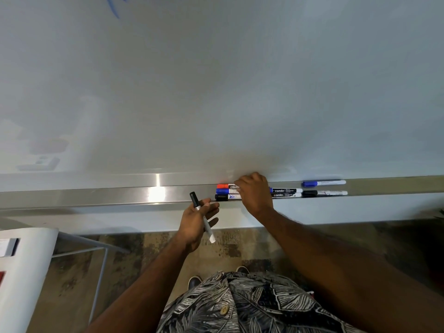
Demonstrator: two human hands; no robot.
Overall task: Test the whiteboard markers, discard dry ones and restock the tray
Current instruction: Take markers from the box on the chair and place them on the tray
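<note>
Nearest to me are the patterned shirt point(240, 304) and the toes of two shoes point(194, 282) on the mottled floor point(72, 284), with the corner of a white table point(24, 272) at the lower left. Both bare forearms reach up from there. My left hand point(197, 219) is palm-up just below the tray, with the thumb pinning a held marker point(203, 216) across the palm and the fingers loosely spread. Its black cap points up toward the tray and its white barrel slants down to the right. My right hand point(253, 192) lies knuckles-up on the metal tray point(96, 195), fingers curled down onto the markers there, and I can't tell whether it grips one. To its left three caps stick out side by side: a red marker point(223, 186) at the back, a blue marker point(222, 191) in the middle and a black marker point(222, 197) at the front. To its right two white barrels point(286, 192) show. Farther right lie a thin blue pen point(324, 182) and a thin black pen point(324, 193). Beyond the tray rises the whiteboard point(216, 92), with a blue stroke point(113, 7) at its upper left.
</note>
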